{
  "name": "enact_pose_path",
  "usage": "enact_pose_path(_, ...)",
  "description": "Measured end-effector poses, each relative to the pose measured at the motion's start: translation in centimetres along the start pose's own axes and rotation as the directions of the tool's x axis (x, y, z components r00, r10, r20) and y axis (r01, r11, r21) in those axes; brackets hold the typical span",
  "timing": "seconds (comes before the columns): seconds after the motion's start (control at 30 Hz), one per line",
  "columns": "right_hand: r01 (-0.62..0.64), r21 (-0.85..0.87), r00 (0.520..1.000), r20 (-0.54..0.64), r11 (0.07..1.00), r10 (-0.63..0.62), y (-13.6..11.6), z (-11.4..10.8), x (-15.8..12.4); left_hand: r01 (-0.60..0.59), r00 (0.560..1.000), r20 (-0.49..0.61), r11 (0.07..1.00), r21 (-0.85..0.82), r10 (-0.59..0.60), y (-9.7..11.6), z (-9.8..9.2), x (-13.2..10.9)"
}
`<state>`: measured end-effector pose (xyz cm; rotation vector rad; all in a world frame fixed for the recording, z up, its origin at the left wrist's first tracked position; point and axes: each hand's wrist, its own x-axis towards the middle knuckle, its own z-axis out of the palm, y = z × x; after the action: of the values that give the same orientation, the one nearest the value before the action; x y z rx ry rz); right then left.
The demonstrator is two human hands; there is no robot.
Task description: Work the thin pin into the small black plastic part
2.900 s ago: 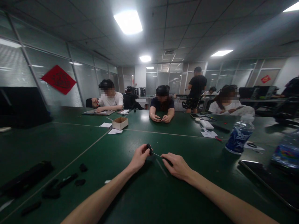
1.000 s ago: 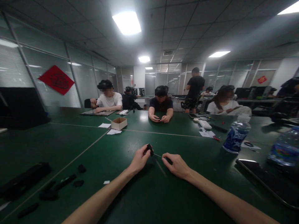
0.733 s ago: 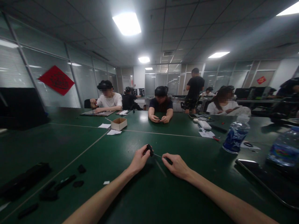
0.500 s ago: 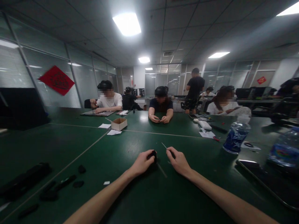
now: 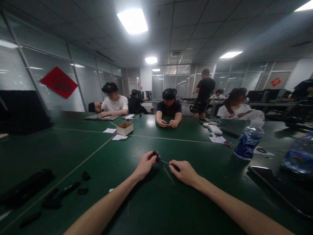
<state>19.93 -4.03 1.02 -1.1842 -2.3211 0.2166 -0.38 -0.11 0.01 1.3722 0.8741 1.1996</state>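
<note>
I see a small black part point(image 5: 156, 156), rounded and dark, too small to make out any detail. It sits pinched at the fingertips of my left hand point(image 5: 144, 164), raised just above the green worktop point(image 5: 97, 156) near its middle. My right hand point(image 5: 186, 171) is closed around the dark handle of a thin tool point(image 5: 166, 162), whose slim metal shaft runs left from the fingers and meets the part; I cannot tell whether the tip goes inside it. Loose black pieces point(image 5: 83, 176) lie well apart to the left, and a water bottle point(image 5: 249, 140) stands far right.
</note>
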Motion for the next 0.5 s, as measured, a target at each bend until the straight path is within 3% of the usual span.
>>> enact_pose_path(0.5, 0.006, -0.11, 1.0, 0.02, 0.994, -0.004, -0.02, 0.35, 0.04, -0.233, 0.973, 0.076, 0.919, 0.317, 0.22, 0.11, -0.1, -0.41)
